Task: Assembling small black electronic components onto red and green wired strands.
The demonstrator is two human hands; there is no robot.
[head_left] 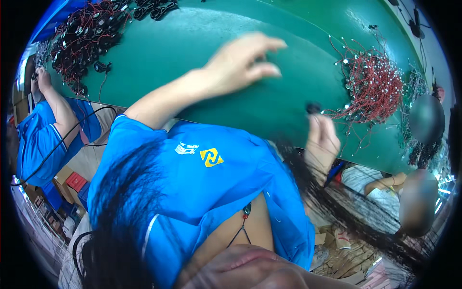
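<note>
Over the green table [288,82], my left hand [243,62] is stretched out with thumb and fingers apart. Nothing shows in it, and its fingertips are slightly blurred. At the table's near edge on the right, my right hand [322,139] pinches a small black part [314,108] between thumb and fingers. The part's exact kind is too small to make out. Just beyond that hand lies a tangled pile of red twisted cords [373,86] with small white ends. A few red strands reach from the pile toward the black part; I cannot tell if they join it.
A heap of black parts with red cords [86,41] covers the far left of the table. A single black piece with a cord [102,67] lies beside it. Co-workers sit at the left [53,130] and right [380,188]. More pale wires [414,96] lie at the right edge.
</note>
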